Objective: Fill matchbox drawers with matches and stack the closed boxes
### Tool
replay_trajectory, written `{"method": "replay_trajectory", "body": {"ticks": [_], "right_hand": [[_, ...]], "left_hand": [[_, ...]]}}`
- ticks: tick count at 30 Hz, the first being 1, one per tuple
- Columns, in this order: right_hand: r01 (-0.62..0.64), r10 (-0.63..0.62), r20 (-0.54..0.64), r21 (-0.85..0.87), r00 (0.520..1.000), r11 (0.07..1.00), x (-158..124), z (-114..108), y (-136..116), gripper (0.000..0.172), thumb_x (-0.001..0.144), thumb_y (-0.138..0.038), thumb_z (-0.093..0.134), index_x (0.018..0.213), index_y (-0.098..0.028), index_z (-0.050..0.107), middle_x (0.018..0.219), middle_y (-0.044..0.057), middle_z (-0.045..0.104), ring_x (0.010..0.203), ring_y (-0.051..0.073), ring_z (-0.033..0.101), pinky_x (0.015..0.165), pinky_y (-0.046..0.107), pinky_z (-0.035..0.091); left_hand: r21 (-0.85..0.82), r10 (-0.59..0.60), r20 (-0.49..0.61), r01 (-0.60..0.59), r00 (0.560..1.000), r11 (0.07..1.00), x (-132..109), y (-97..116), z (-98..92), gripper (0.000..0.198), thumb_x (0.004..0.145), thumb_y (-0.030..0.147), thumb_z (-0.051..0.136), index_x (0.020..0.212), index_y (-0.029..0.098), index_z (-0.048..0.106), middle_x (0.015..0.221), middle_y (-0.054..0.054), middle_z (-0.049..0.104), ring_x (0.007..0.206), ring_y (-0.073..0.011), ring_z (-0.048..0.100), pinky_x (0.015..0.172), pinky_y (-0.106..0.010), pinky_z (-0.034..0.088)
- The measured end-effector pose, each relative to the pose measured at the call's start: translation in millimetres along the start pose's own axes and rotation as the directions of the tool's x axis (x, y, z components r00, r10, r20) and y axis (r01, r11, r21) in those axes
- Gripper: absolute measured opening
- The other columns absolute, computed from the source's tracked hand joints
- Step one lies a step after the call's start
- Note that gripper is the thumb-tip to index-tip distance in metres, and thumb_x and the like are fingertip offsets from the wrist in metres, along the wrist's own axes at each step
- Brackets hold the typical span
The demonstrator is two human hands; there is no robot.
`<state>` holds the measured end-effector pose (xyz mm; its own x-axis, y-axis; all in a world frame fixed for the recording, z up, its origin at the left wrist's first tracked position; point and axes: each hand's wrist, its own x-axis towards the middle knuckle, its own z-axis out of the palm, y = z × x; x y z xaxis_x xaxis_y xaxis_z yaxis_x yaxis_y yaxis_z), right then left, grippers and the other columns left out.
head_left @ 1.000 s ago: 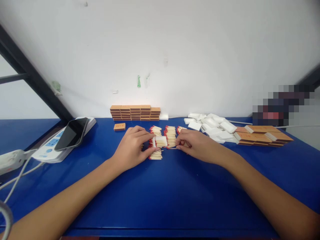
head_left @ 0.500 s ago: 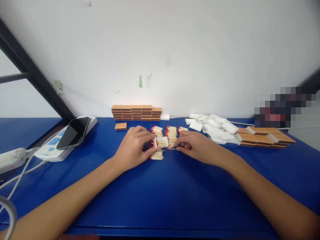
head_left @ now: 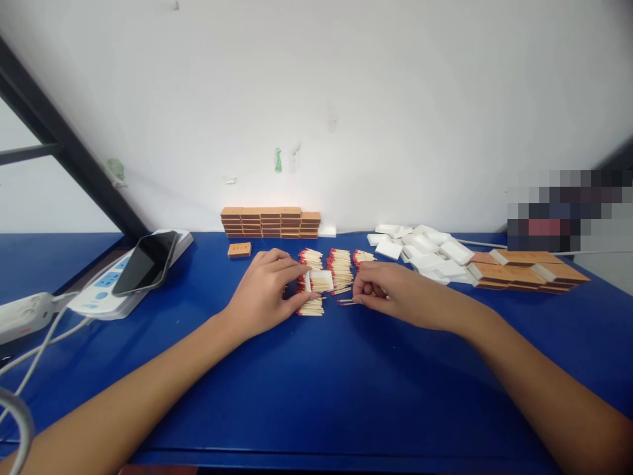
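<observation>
- The blue table (head_left: 297, 382) keeps its layout: the pile of white trays (head_left: 420, 247) and the stack of orange matchboxes (head_left: 271, 223) show no real change.
- The right hand (head_left: 388, 290) has moved slightly rightward and toward the person, away from the middle row of matches (head_left: 340, 264).
- The left hand (head_left: 262, 287) stays put, thumb and fingers gripping a small tray (head_left: 320, 276) by its sides.
- That tray remains amid the left row of matches (head_left: 310, 309), with matches lying inside it, heads leftward.
- Smallest, and the main change: what look like two loose matches (head_left: 345, 301) now lie apart from the middle row, their ends pinched in the right fingertips, red heads pointing left. In my judgement, this means a few sticks are separated out while the tray is held steady nearby.
</observation>
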<state>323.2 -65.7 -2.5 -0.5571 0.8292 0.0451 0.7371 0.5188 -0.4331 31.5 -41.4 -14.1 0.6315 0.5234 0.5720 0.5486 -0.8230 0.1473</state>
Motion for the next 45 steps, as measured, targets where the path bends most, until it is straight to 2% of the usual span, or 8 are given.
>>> {"method": "replay_trajectory", "body": {"ticks": [5, 8, 14, 18, 30, 39, 45], "right_hand": [[-0.019, 0.019, 0.027, -0.006, 0.999, 1.0, -0.9, -0.3, 1.1, 0.006, 0.095, -0.026, 0.066, 0.09, -0.023, 0.068, 0.088, 0.004, 0.066, 0.08, 0.019, 0.058, 0.069, 0.032, 0.043], [-0.014, 0.014, 0.04, 0.001, 0.999, 1.0, -0.5, 1.6, 2.5, 0.01, 0.096, -0.024, 0.063, 0.087, -0.023, 0.066, 0.089, 0.003, 0.066, 0.081, 0.018, 0.058, 0.069, 0.031, 0.043], [-0.024, 0.024, -0.011, -0.04, 1.0, 0.999, 1.1, 1.5, 4.3, 0.001, 0.095, -0.023, 0.066, 0.094, -0.023, 0.066, 0.088, 0.003, 0.065, 0.081, 0.019, 0.058, 0.07, 0.031, 0.042], [0.008, -0.008, 0.015, -0.027, 1.0, 1.0, 3.3, 2.7, 4.3, 0.009, 0.097, -0.022, 0.061, 0.09, -0.021, 0.067, 0.086, 0.003, 0.065, 0.079, 0.018, 0.057, 0.071, 0.032, 0.042], [-0.039, 0.041, 0.047, -0.046, 0.998, 0.998, -1.4, 0.7, -3.1, 0.018, 0.103, -0.027, 0.05, 0.091, -0.021, 0.062, 0.094, 0.006, 0.065, 0.078, 0.018, 0.057, 0.071, 0.033, 0.043], [-0.033, 0.034, 0.048, -0.028, 0.998, 0.999, -1.1, 0.9, -0.8, 0.01, 0.096, -0.023, 0.06, 0.086, -0.022, 0.064, 0.087, 0.003, 0.065, 0.078, 0.018, 0.057, 0.069, 0.031, 0.043], [-0.021, 0.022, 0.039, -0.023, 0.999, 1.0, 1.4, 2.8, 1.0, 0.009, 0.097, -0.026, 0.062, 0.089, -0.022, 0.065, 0.087, 0.003, 0.064, 0.077, 0.018, 0.055, 0.068, 0.031, 0.042]], "left_hand": [[0.005, 0.002, -0.001, -0.002, 1.0, 1.0, -0.3, 0.4, 0.0, 0.038, 0.095, 0.045, 0.076, 0.119, 0.017, 0.074, 0.104, -0.009, 0.079, 0.105, -0.029, 0.066, 0.09, -0.046, 0.05], [0.003, 0.007, -0.006, -0.006, 1.0, 1.0, -0.2, 0.5, -0.1, 0.038, 0.095, 0.045, 0.076, 0.119, 0.016, 0.074, 0.103, -0.009, 0.079, 0.104, -0.0288, 0.065, 0.09, -0.046, 0.05], [0.002, 0.01, -0.008, -0.01, 1.0, 1.0, 0.2, 1.2, -0.8, 0.038, 0.095, 0.045, 0.076, 0.119, 0.015, 0.074, 0.102, -0.01, 0.079, 0.104, -0.0293, 0.066, 0.09, -0.046, 0.05], [-0.002, 0.006, -0.004, -0.006, 1.0, 1.0, -0.2, 1.1, -0.4, 0.037, 0.095, 0.045, 0.075, 0.119, 0.017, 0.075, 0.103, -0.01, 0.079, 0.105, -0.0291, 0.066, 0.092, -0.046, 0.05], [0.014, 0.015, 0.009, -0.015, 1.0, 1.0, -1.0, 0.0, 0.8, 0.038, 0.096, 0.045, 0.075, 0.119, 0.015, 0.074, 0.103, -0.009, 0.079, 0.105, -0.0293, 0.066, 0.091, -0.047, 0.049], [0.012, 0.016, 0.013, -0.016, 1.0, 1.0, -1.1, -0.1, 0.7, 0.038, 0.096, 0.045, 0.075, 0.12, 0.015, 0.074, 0.104, -0.009, 0.079, 0.105, -0.0297, 0.065, 0.091, -0.047, 0.049], [0.014, 0.013, 0.014, -0.013, 1.0, 1.0, -0.9, 0.5, 0.5, 0.038, 0.095, 0.046, 0.075, 0.119, 0.016, 0.074, 0.103, -0.009, 0.079, 0.105, -0.0296, 0.066, 0.091, -0.046, 0.049]]}}
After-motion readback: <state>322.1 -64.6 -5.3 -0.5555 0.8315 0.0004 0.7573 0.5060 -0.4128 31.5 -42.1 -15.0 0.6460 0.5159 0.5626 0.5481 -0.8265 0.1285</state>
